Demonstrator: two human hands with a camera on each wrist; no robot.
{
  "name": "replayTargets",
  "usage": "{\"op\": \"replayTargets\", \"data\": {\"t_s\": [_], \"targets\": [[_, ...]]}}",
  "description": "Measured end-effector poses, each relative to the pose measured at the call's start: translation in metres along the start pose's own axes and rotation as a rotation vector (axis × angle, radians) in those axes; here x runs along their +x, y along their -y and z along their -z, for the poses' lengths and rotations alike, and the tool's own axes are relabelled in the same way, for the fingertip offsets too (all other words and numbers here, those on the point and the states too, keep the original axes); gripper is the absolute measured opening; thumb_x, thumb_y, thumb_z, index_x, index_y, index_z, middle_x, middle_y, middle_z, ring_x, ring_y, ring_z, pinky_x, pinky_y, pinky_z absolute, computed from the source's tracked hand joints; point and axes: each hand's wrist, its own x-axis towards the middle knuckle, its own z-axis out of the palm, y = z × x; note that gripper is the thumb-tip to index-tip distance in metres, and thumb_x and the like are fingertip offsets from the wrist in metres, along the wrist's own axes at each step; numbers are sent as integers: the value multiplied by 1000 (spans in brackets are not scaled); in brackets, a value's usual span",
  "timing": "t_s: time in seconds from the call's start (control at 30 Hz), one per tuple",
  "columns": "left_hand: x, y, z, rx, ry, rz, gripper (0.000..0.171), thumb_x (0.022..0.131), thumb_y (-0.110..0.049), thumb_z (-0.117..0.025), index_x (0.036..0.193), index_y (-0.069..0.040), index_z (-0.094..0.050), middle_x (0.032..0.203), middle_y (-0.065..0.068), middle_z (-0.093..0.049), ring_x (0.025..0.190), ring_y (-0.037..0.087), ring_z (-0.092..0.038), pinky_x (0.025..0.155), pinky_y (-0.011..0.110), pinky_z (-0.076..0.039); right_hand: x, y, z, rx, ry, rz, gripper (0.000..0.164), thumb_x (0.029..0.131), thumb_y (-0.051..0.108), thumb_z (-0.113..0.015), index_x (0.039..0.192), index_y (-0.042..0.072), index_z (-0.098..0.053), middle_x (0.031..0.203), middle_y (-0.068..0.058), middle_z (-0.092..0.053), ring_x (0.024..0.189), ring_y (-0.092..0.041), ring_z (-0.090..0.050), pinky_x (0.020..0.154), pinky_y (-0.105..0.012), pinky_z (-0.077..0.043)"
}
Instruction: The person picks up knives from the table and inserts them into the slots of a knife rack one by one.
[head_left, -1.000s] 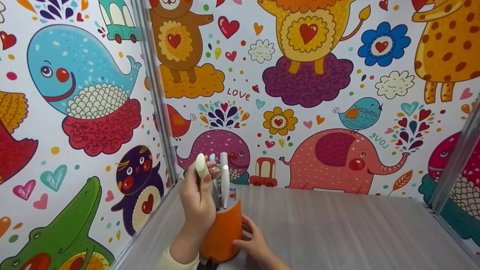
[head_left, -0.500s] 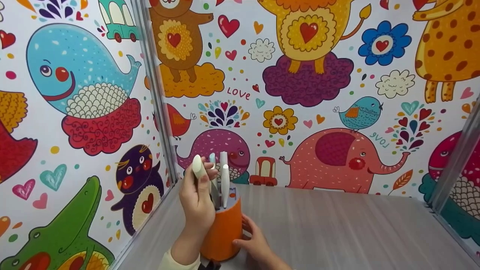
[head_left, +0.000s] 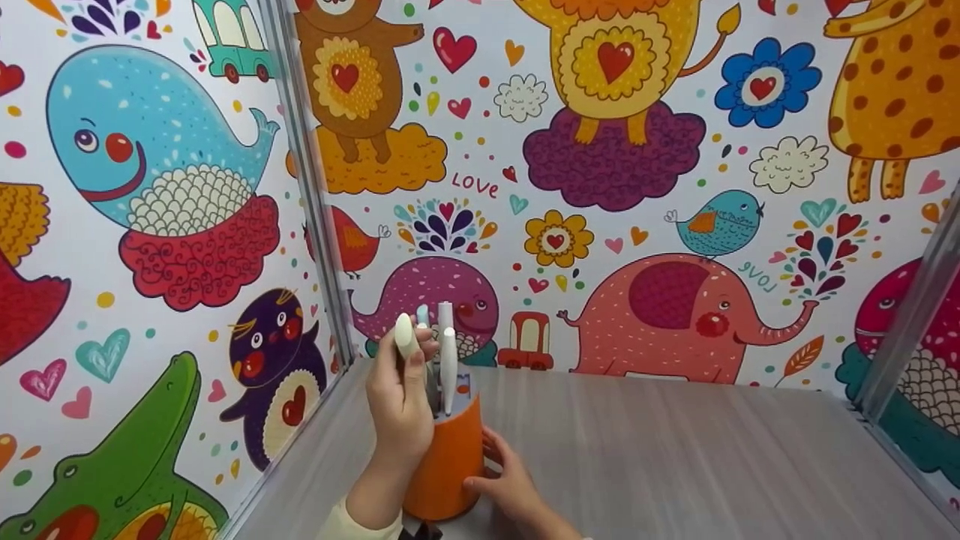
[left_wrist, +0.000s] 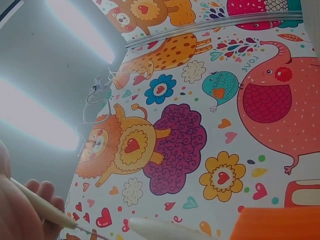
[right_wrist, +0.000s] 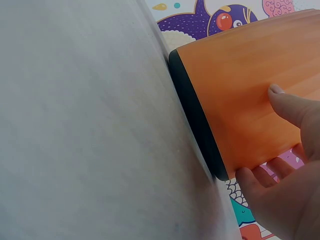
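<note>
An orange knife block (head_left: 450,469) stands upright on the table, its dark base (right_wrist: 195,117) showing in the right wrist view. My left hand (head_left: 399,409) grips a knife by its cream handle (head_left: 406,335), at the left of the block's top. Part of its blade shows beyond the handle in the left wrist view; the tip is hidden. My right hand (head_left: 508,480) holds the block's right side low down, thumb in front and fingers behind. A white-handled knife (head_left: 448,371) stands in the block, with a grey handle (head_left: 445,311) and a pale blue one (head_left: 422,315) behind.
The grey wood-grain table (head_left: 660,450) reaches back to a wall (head_left: 525,165) printed with cartoon animals. Another printed wall (head_left: 172,330) rises close on the left, past a metal corner post (head_left: 304,172).
The knife in my left hand tilted slightly left, then came back to the right and a little lower. My right hand keeps its hold on the block.
</note>
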Motion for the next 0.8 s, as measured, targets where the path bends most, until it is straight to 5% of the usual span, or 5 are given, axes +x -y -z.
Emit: {"op": "replayTargets", "data": {"t_s": [0.33,0.8], "targets": [[-8,14,-3,50,-25,47,30,101,-2,-50,131,4,-50,114,15,-67,104,18,-68,98,18,-50,0,1,-1,-2,-7,3,90,77,30,-84,152,19,-36,154,-12,-43,139,-34,-43,111,-53,-41],[-19,30,-6,77,-17,129,31,102,-8,-50,131,2,-54,117,10,-69,108,20,-67,100,14,-47,0,-1,1,-24,-3,22,90,77,29,-84,152,18,-36,154,-13,-43,139,-34,-44,109,-52,-43]]}}
